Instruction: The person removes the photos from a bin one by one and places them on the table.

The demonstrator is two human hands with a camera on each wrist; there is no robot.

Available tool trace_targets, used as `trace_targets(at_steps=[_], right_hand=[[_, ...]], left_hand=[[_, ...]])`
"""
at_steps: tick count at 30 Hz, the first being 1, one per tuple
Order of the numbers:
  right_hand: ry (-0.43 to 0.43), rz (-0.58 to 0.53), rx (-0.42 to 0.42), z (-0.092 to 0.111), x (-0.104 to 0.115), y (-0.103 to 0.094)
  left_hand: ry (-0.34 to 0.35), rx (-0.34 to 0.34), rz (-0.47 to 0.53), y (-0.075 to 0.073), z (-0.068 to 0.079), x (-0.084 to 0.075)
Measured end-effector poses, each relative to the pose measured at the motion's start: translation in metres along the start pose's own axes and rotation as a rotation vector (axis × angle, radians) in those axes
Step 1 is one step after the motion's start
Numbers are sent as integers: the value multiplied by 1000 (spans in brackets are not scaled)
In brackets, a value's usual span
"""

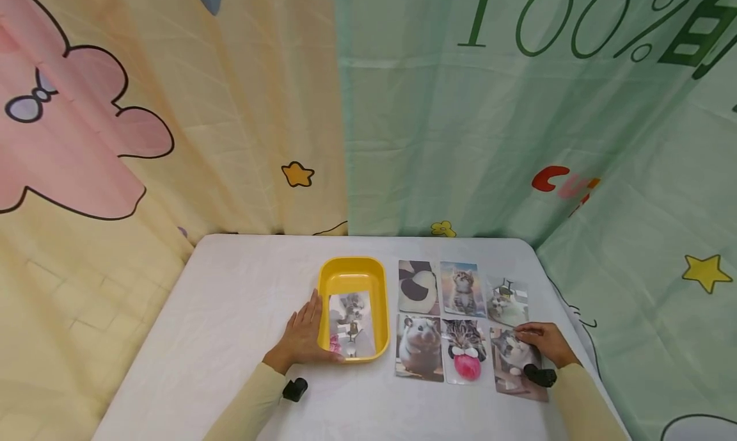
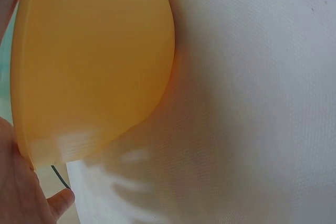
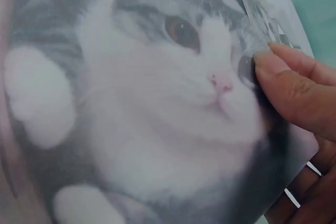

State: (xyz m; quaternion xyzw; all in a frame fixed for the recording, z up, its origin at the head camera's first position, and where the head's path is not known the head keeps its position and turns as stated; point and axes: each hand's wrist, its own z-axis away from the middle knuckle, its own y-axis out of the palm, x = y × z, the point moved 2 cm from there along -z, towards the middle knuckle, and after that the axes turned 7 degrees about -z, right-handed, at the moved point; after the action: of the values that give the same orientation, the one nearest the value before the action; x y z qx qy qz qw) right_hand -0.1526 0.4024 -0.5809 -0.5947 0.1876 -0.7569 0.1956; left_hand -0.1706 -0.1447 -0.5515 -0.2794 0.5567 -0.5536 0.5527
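Observation:
My left hand point(image 1: 302, 335) rests against the left side of a yellow tray point(image 1: 381, 300), its fingers straight along the rim and the thumb on the near edge. Inside the tray lies a glossy cat photo card point(image 1: 354, 338). At the right, my right hand point(image 1: 547, 344) pinches the upper right edge of another cat photo card point(image 1: 509, 380), a grey-and-white cat. The right wrist view shows the thumb point(image 3: 283, 87) on this card's face, with other fingers behind it. The yellow tray's outer wall point(image 2: 94, 66) fills much of the left wrist view.
Right of the tray, more photo cards lie in two rows: a black-and-white picture point(image 1: 418, 287), a kitten point(image 1: 462, 290), a glossy cat card point(image 1: 507, 303), a hamster point(image 1: 420, 348) and a cat with a pink ball point(image 1: 465, 351). Printed curtains point(image 1: 259, 108) hang behind the white table point(image 1: 230, 313).

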Motion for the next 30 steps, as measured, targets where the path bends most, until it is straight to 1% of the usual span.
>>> trace_targets(at_steps=[4,7,11,14,16,19,22,26,27,30], right_hand=[[24,20,-26,0,-2,1],[45,43,-85,4,-1,0],[50,67,-167,11,9,-2],[52,59,-208,16,17,0],[39,54,-231,17,21,4],[8,37,-255,14,28,13],[-37,12,-284,8,38,27],[-108,-50,-265,-1,55,47],[-128,-74,-247,-3,60,52],[-179,-127,-210,-12,76,69]], left_hand=[[1,-4,1,1,0,0],[-1,-4,1,2,-1,0],[2,-6,0,2,-2,-1],[3,-5,-4,1,-1,-1],[3,-1,-8,0,-1,0],[9,-3,-5,0,0,0],[16,-12,1,-1,0,0],[18,-12,4,-1,1,0],[20,-16,8,-1,1,0],[14,1,-4,-1,0,0]])
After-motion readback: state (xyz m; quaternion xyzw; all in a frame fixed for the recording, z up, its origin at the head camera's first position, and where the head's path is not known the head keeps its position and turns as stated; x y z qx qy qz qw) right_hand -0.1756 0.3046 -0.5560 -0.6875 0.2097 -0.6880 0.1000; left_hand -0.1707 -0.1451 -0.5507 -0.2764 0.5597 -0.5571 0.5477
